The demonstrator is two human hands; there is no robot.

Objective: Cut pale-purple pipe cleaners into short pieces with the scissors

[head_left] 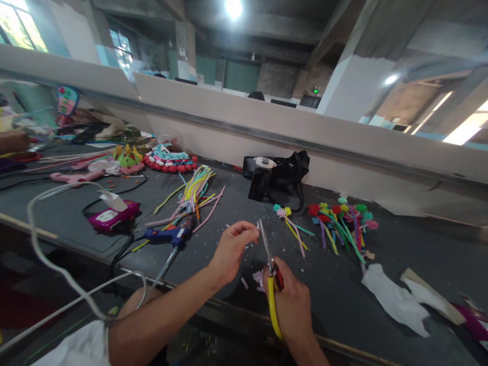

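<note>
My right hand (292, 302) is closed round yellow-handled scissors (271, 277), whose blades point up toward my left fingertips. My left hand (232, 249) is closed in a pinch on a small pale piece right at the blade tips; I cannot make out what it is. Small pale cut scraps (256, 278) lie on the dark table (335, 300) under both hands. Just beyond the scissors lie a few pipe-cleaner flowers (288, 219), and a larger bunch of colourful pipe-cleaner flowers (343, 221) lies to the right.
A blue glue gun (170, 235) and a pile of loose pipe cleaners (192, 195) lie to the left, by a pink power strip (113, 216) with cables. A black bag (282, 175) sits by the back wall. White cloth (394, 300) lies at right.
</note>
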